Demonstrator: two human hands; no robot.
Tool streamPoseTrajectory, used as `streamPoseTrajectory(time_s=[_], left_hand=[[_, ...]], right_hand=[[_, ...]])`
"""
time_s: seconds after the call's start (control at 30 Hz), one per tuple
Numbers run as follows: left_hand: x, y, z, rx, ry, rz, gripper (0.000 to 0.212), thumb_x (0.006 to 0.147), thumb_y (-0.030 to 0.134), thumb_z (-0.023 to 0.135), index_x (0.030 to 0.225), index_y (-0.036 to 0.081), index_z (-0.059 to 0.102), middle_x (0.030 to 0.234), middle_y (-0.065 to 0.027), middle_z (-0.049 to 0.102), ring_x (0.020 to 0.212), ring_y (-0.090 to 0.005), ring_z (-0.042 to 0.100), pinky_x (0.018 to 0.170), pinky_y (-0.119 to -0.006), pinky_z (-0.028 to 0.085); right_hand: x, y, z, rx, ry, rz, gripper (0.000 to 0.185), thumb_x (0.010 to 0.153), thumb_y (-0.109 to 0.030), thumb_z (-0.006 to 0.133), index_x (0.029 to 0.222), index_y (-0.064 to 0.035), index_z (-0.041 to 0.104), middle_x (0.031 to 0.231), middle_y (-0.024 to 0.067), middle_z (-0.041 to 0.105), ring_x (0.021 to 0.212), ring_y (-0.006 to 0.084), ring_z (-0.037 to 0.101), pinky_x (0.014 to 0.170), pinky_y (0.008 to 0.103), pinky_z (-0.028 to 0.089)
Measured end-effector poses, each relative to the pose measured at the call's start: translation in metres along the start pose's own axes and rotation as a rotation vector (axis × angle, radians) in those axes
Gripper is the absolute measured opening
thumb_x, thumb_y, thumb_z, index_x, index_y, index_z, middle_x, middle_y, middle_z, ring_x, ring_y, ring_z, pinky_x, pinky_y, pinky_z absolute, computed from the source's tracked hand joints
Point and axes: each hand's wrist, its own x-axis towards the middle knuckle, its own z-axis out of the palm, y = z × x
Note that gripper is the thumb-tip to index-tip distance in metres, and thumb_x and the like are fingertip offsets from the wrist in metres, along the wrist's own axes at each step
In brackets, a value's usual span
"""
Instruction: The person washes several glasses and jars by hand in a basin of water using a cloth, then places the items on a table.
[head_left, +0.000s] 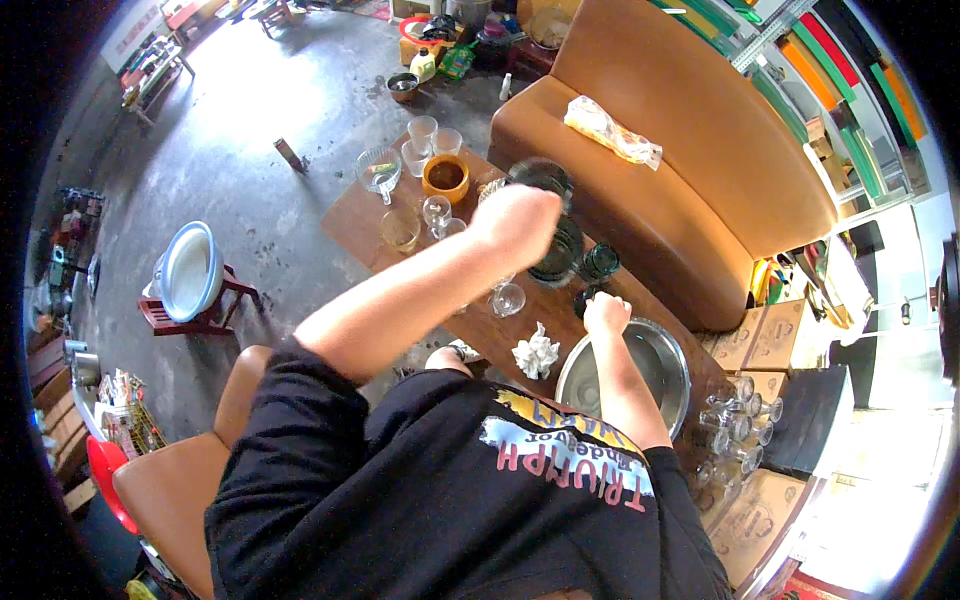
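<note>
My left hand (521, 221) reaches across the wooden table (480, 330), its fingers turned away from view. A motion-blurred dark glass dish (538, 174) shows at its far side, apparently in its grip. Just below lies another dark glass dish (559, 259). My right hand (607, 313) has its fingers curled on a small dark glass cup (584, 300), partly hidden, at the rim of a steel basin (681, 375). My right forearm crosses over the basin. A dark green glass cup (600, 261) stands between the two hands. Crumpled white tissue (535, 351) lies left of the basin.
Clear glasses (436, 212), an amber bowl (445, 178) and a glass pitcher (378, 170) occupy the table's far end. Several stemmed glasses (739, 427) crowd its right end. A brown sofa (637, 195) borders the far side. A blue-rimmed basin (189, 270) rests on a stool.
</note>
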Motion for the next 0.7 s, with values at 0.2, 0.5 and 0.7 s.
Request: streamPoseTrajectory(time_s=[0.2,0.5,0.7], left_hand=[[-0.064,-0.081,-0.082,0.128,0.148,-0.180,0.021,0.080,0.022,0.067,0.086,0.004,0.059,0.079,-0.0190,0.063,0.081,-0.0396,0.062,0.071,-0.047,0.050],[-0.140,-0.232,-0.048,0.283,0.132,-0.456,0.019,0.076,0.019,0.070,0.082,0.004,0.060,0.079,-0.0181,0.064,0.080,-0.0390,0.062,0.070,-0.047,0.050],[-0.157,-0.297,0.031,0.251,0.113,-0.571,0.021,0.077,0.021,0.070,0.081,0.004,0.061,0.076,-0.0171,0.065,0.076,-0.0366,0.064,0.068,-0.047,0.050]], right_hand=[[-0.015,0.001,-0.040,0.111,0.216,-0.072,0.020,0.084,-0.031,0.065,0.087,-0.0114,0.070,0.082,0.0090,0.069,0.091,0.0264,0.061,0.089,0.0411,0.041],[-0.028,-0.079,-0.192,0.337,0.498,-0.583,0.013,0.079,-0.021,0.068,0.083,-0.0083,0.069,0.076,0.0096,0.065,0.081,0.0285,0.061,0.084,0.0415,0.043],[0.036,-0.205,-0.197,0.499,0.479,-1.004,0.012,0.079,-0.022,0.065,0.084,-0.0123,0.070,0.081,0.0077,0.067,0.085,0.0262,0.062,0.092,0.0422,0.040]])
